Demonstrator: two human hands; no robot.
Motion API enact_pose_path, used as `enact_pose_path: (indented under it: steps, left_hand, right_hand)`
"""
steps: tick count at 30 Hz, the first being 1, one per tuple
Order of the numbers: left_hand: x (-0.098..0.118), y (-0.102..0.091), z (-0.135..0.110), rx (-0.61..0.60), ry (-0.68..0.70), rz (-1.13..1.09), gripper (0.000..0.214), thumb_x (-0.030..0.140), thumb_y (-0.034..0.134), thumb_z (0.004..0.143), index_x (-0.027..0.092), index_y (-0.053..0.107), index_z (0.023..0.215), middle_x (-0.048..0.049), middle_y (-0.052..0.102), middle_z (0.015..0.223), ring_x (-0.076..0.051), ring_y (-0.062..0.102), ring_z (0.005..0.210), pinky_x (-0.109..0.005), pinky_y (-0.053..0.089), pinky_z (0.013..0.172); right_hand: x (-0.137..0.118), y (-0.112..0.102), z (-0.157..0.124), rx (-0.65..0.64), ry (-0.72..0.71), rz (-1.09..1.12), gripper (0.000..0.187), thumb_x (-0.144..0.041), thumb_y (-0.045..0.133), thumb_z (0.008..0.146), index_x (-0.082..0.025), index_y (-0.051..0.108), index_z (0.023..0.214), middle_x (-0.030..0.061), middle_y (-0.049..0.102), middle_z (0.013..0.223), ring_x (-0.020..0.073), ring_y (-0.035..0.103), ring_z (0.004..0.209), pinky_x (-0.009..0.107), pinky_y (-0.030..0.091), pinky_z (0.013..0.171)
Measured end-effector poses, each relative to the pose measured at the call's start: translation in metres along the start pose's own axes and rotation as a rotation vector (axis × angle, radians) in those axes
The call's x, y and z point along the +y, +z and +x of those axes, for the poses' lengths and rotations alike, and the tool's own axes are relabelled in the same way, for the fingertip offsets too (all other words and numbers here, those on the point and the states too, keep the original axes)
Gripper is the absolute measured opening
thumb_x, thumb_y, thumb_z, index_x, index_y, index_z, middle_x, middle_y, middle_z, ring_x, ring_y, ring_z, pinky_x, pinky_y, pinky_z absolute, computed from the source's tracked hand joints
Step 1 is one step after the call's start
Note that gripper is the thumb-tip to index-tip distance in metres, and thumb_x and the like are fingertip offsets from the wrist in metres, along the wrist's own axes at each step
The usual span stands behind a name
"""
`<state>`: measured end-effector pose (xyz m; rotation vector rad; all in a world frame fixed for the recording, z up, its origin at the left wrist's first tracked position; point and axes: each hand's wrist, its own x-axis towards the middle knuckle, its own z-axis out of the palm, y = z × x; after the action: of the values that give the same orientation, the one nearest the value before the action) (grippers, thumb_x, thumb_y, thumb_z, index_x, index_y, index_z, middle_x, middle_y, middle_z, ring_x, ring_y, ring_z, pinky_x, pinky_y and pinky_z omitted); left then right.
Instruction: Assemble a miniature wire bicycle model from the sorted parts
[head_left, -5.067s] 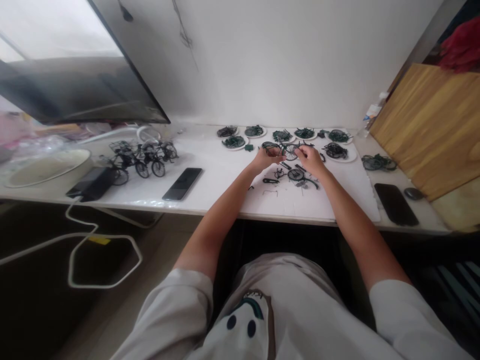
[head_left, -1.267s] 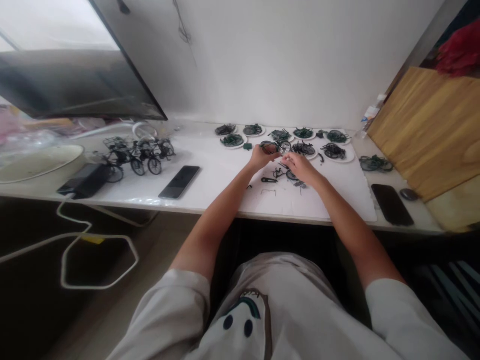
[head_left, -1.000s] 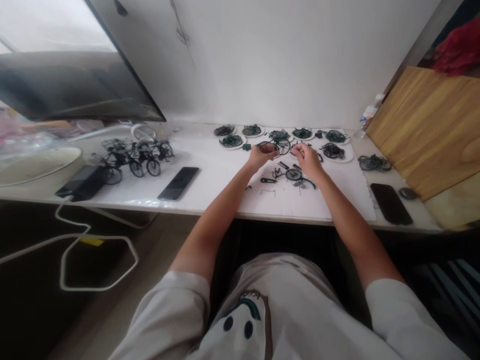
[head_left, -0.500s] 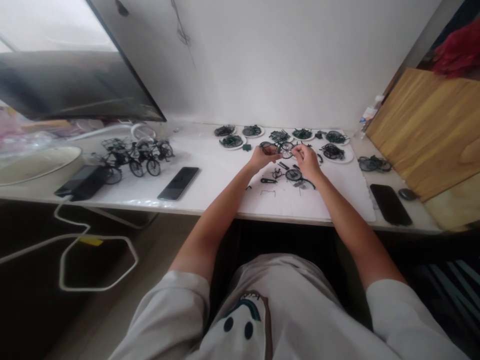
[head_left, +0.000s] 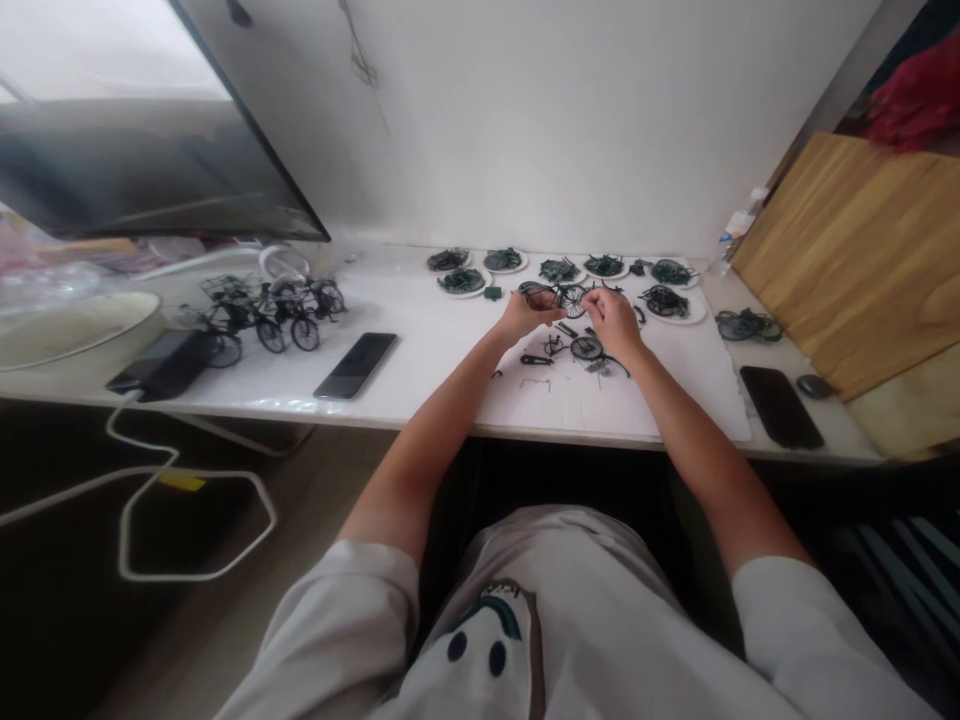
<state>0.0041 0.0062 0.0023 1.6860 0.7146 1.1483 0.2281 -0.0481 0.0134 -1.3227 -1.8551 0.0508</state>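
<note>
White plates [head_left: 699,311] w/ dk green bike parts [head_left: 666,300], back of table [head_left: 435,370]. Mini bike [head_left: 557,294]: dk green, thin-spoked wheel [head_left: 574,302], grasped by L hand [head_left: 528,315] mid-table; R hand [head_left: 613,318] at wheel, grip unclear.

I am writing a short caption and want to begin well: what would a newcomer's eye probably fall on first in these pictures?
Probably the small dark bicycle in the left hand, mid-picture, with the fingers of the right hand at one wheel. Behind it, white plates with heaps of dark parts sit toward the back of the table. At the picture's left, several small bicycles stand below the large screen.
</note>
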Motion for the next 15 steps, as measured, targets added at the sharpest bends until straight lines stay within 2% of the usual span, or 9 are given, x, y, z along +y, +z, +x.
enact_pose_path:
  steps: [5,10,15]
  left_hand:
    - [-0.0006,0.0003,0.0004,-0.003,-0.005,0.025,0.044,0.047,0.100,0.068,0.012,0.076,0.079,-0.0067,0.069,0.075,-0.013,0.059,0.065,-0.029,0.047,0.060]
    - [0.0012,0.0016,-0.0004,-0.007,0.006,0.034,0.043,0.046,0.100,0.068,0.014,0.073,0.075,-0.0062,0.068,0.072,-0.013,0.059,0.064,-0.030,0.048,0.060]
    - [0.0052,0.0034,-0.0022,-0.006,-0.012,0.030,0.045,0.048,0.100,0.066,0.014,0.072,0.076,-0.0069,0.069,0.074,-0.013,0.059,0.064,-0.031,0.049,0.060]
  right_hand:
    - [-0.0047,-0.0019,-0.0010,-0.023,-0.002,-0.068,0.027,-0.040,0.051,0.111,-0.021,0.069,0.107,0.0152,0.078,0.113,0.0297,0.067,0.102,0.038,0.046,0.082]
    - [-0.0080,-0.0025,-0.0018,-0.053,0.035,-0.125,0.031,-0.044,0.050,0.112,-0.021,0.071,0.114,0.0159,0.079,0.114,0.0298,0.068,0.097,0.035,0.043,0.075]
    - [-0.0068,0.0017,-0.0019,-0.049,0.049,-0.204,0.040,-0.050,0.046,0.114,-0.020,0.071,0.117,0.0159,0.079,0.104,0.0293,0.067,0.087,0.035,0.040,0.071]
